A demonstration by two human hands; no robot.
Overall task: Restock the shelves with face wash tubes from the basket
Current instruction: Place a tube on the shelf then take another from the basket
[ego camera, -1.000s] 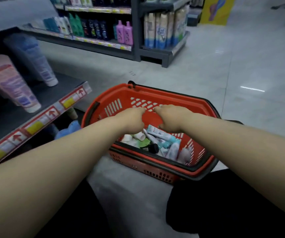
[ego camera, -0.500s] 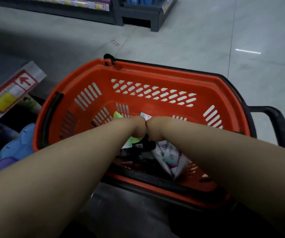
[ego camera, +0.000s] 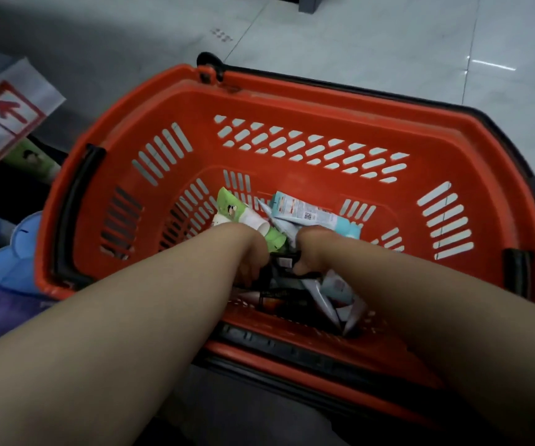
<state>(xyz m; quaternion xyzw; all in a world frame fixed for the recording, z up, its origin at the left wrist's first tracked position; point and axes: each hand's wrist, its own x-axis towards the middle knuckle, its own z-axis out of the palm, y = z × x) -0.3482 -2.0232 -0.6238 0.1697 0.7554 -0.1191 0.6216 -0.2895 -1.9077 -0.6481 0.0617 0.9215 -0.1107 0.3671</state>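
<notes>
Both hands, the left hand and the right hand, are sunk close together into the face wash tubes heaped in the red basket. Whether anything is gripped cannot be told, since the fingers are hidden. A green tube is seen at 11 o'clock of the left hand, and a pale blue tube at 12 o'clock of the right. A shelf price strip is seen at 10 o'clock of the basket.
</notes>
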